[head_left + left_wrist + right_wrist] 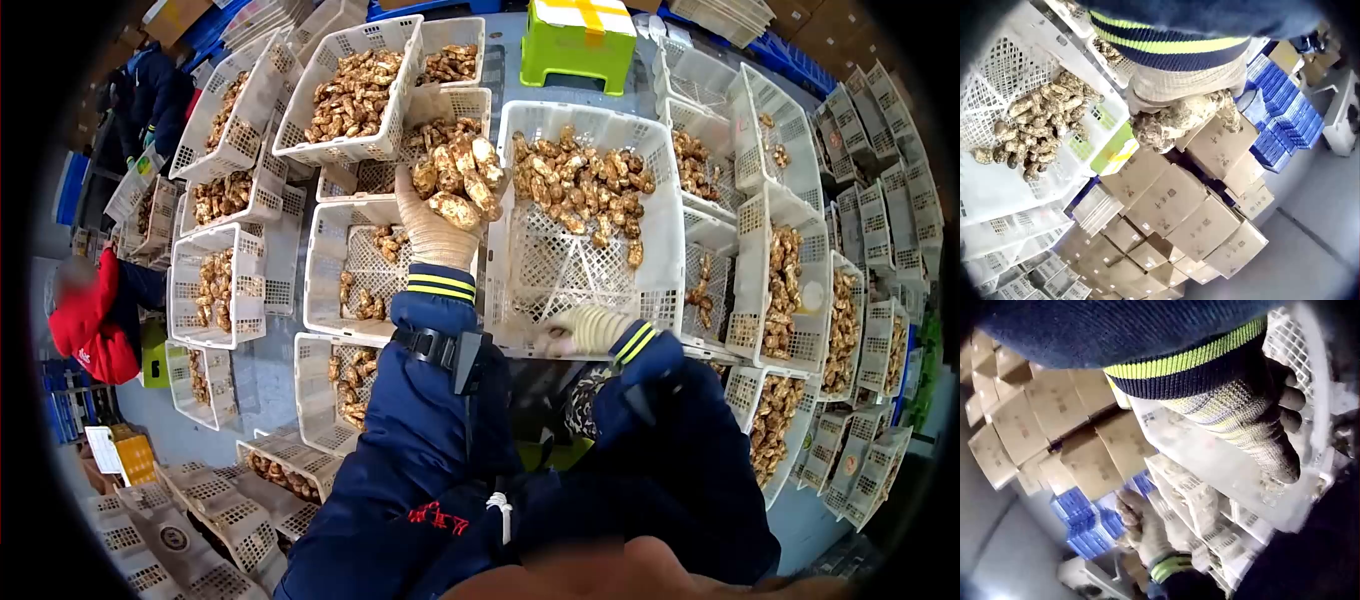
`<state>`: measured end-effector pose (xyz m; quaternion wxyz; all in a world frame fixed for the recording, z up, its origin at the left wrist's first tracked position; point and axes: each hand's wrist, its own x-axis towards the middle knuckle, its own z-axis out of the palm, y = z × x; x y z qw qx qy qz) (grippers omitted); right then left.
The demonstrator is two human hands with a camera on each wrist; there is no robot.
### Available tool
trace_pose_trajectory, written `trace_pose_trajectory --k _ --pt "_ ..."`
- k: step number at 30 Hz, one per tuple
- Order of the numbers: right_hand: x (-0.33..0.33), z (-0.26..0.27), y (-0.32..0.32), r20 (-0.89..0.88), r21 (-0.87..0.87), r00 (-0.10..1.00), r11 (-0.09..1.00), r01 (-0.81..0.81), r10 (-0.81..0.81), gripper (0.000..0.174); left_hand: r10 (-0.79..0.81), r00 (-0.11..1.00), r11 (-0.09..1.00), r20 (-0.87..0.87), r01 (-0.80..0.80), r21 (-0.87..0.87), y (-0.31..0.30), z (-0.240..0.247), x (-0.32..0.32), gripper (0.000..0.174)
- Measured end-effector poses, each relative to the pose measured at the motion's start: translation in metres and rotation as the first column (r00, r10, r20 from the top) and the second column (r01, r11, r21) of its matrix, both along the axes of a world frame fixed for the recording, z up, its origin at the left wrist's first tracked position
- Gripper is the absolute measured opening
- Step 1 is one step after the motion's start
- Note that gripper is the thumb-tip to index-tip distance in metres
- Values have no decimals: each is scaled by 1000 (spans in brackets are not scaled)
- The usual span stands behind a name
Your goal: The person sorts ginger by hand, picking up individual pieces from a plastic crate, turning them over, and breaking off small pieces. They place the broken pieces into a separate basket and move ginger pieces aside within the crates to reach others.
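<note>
Apparently mid-transfer of a handful of brown-scaled mushrooms (pixel 463 180), held up just beside the left wall of the large lattice-floored crate (pixel 565 272).
Cradles the cluster in the knit-gloved left hand (pixel 437 232), with the grip curled around it; holds the gloved right hand (pixel 588 330) by the near rim, loosely bent and seemingly empty. Likely calls next for a gentle, low release, sparing stubby, rough-flecked, cream-and-brown flesh from hard white plastic.

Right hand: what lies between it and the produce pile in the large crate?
In the head view, only bare lattice of the white crate lies between the right hand and the produce pile.
</note>
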<state>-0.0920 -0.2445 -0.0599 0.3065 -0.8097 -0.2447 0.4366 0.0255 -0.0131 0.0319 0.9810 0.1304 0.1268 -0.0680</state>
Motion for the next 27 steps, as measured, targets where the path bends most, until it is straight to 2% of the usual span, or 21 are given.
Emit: trace_pose_trajectory --k 1,2,3,5,6,7,9,11,13,15,17,18,19,20,21,22,23,25,26,27 --pt "15 -13 -19 108 -25 994 999 34 -31 62 -14 1000 999 -8 15 33 -3 0 -2 76" --pt "30 1 -36 51 -30 977 978 208 -206 64 -29 1000 999 -1 29 34 -6 -2 -2 78" --pt "45 15 -43 167 -217 920 898 384 -353 59 -53 999 998 -3 53 26 -8 -5 -3 79" --pt "55 -47 -99 455 -87 747 810 579 -485 50 -96 995 995 -1 96 10 -9 -7 -3 79" --pt "63 -44 -108 507 -176 725 767 616 -466 47 -119 993 993 -8 119 -20 -10 -7 -2 78" --pt "64 -42 -116 426 -165 718 733 660 -550 44 -118 993 993 -5 118 -12 -10 -9 -1 78" --pt "70 -45 -117 464 -246 752 747 618 -469 39 -115 993 993 -1 115 0 -10 -13 1 77" --pt "81 -17 -90 346 -360 765 676 643 -543 36 -104 994 994 19 104 18 -14 -11 -1 75" --pt "82 -50 -85 573 -162 701 780 604 -424 39 -104 994 994 25 103 35 -15 -9 -1 75" --pt "94 -67 -72 629 -223 710 801 556 -318 50 -96 995 995 -1 96 9 -16 -9 -2 75" --pt "97 -69 -64 502 -388 814 766 513 -291 60 -87 996 995 -8 87 56 -14 -10 -2 75" --pt "100 -96 -66 465 -404 819 743 534 -336 66 -75 997 996 -24 76 55 -17 -6 -2 75" --pt "100 -104 -63 532 -441 814 746 500 -231 59 -94 995 995 15 94 33 -16 -6 -3 75" --pt "116 -132 -68 105 -72 487 482 873 -867 56 -72 997 996 -15 73 57 -17 -4 -2 74" --pt "112 -128 -75 203 -32 565 571 820 -800 51 -49 998 995 -51 53 83 -19 -2 -3 74" --pt "109 -121 -81 314 -4 620 652 758 -719 46 -92 995 994 23 91 57 -18 0 -6 74" --pt "105 -116 -86 429 13 647 720 693 -631 41 -46 999 998 19 44 54 -15 -14 1 74" --pt "100 -57 -82 51 235 658 649 723 -751 44 -95 995 995 -1 95 -36 -12 -15 0 73" --pt "100 -55 -84 -312 373 591 476 796 -744 49 -90 996 995 -11 89 -34 -13 -7 -3 73" --pt "95 -16 -75 -390 389 581 445 807 -714 56 -57 998 998 -10 57 -19 -11 -13 1 70"
